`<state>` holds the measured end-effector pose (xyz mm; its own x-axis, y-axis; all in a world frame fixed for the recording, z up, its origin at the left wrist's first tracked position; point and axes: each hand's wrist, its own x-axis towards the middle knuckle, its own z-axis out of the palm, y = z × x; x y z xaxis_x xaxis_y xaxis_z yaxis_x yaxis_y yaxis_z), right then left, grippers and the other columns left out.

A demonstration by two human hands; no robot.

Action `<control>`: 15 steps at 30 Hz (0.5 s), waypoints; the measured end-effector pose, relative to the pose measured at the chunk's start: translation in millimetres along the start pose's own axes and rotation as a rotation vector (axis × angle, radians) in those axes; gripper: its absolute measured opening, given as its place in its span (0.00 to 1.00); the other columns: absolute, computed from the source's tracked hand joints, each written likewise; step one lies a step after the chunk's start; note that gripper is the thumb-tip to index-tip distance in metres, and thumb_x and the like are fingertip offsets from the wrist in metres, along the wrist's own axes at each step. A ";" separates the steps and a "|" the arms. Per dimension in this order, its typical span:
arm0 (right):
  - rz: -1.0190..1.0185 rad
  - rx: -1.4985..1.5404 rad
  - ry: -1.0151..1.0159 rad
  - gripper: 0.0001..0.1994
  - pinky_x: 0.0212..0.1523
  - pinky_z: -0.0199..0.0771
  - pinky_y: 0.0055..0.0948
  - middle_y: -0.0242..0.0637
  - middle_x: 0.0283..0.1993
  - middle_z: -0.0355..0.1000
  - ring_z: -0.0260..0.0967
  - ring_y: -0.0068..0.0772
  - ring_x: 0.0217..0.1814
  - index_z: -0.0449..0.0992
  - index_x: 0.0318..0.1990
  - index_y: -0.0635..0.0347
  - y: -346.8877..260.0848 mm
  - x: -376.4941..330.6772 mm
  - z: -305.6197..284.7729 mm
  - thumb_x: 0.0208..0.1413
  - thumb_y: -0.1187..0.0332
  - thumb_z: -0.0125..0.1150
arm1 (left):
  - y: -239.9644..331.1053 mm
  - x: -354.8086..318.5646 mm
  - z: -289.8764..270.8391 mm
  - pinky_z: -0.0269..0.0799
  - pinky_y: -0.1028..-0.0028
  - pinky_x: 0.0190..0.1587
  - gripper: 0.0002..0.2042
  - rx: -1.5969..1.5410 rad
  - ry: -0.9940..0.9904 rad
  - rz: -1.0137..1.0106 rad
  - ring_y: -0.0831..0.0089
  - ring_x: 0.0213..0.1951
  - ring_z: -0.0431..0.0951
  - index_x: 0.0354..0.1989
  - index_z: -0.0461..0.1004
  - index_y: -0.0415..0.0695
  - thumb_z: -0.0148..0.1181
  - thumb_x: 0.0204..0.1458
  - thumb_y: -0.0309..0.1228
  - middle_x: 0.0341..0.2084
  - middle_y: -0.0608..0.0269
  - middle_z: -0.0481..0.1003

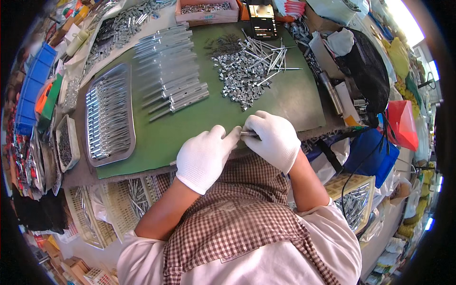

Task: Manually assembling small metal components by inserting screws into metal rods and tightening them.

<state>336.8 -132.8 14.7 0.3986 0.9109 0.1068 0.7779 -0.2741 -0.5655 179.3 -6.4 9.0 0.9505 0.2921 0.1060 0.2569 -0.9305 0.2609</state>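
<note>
Both my hands wear white knit gloves and meet at the near edge of the green work mat (289, 99). Between them is a slim metal rod (245, 133), its end showing at my fingertips. My right hand (274, 138) pinches it with thumb and bent fingers. My left hand (204, 154) is closed around the rod's other part, mostly hidden by the glove. Ahead lies a heap of small silver metal nuts or sleeves (244, 78), with loose long pins (270, 52) at its far right. To the left runs a row of metal rods with thicker sleeves (183, 97).
A metal tray (131, 137) holds rows of finished-looking rods at left. Behind stand a pink box (206, 18) of small parts and a lit phone (262, 23). Dark small pieces (225, 45) lie nearby. Crates with rods (368, 209) sit below the table edge.
</note>
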 end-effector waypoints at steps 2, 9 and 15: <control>-0.001 0.004 -0.025 0.07 0.39 0.76 0.45 0.43 0.35 0.74 0.75 0.52 0.37 0.77 0.34 0.58 3.7 3.2 -4.0 0.52 0.65 0.65 | -1.2 1.0 -0.1 0.76 0.62 0.29 0.11 -0.003 0.008 0.017 0.62 0.28 0.79 0.49 0.79 0.61 0.63 0.58 0.39 0.30 0.63 0.71; -0.080 -0.024 -0.063 0.08 0.39 0.75 0.46 0.43 0.34 0.73 0.75 0.52 0.37 0.76 0.33 0.59 -3.8 4.9 -8.3 0.51 0.65 0.64 | -2.4 -0.6 -4.2 0.76 0.63 0.29 0.10 -0.017 -0.018 0.007 0.60 0.28 0.79 0.47 0.80 0.60 0.63 0.58 0.39 0.31 0.62 0.72; -0.100 -0.001 -0.121 0.07 0.38 0.76 0.46 0.43 0.34 0.73 0.75 0.52 0.37 0.76 0.35 0.57 4.4 7.2 -8.6 0.53 0.65 0.63 | -2.5 2.2 -5.9 0.76 0.63 0.29 0.10 -0.054 0.011 0.032 0.60 0.28 0.79 0.47 0.80 0.57 0.63 0.57 0.39 0.31 0.62 0.72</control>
<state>347.2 -130.1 20.0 0.2576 0.9642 0.0635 0.8113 -0.1802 -0.5561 179.7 -2.2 14.2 0.9560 0.2651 0.1256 0.2162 -0.9261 0.3091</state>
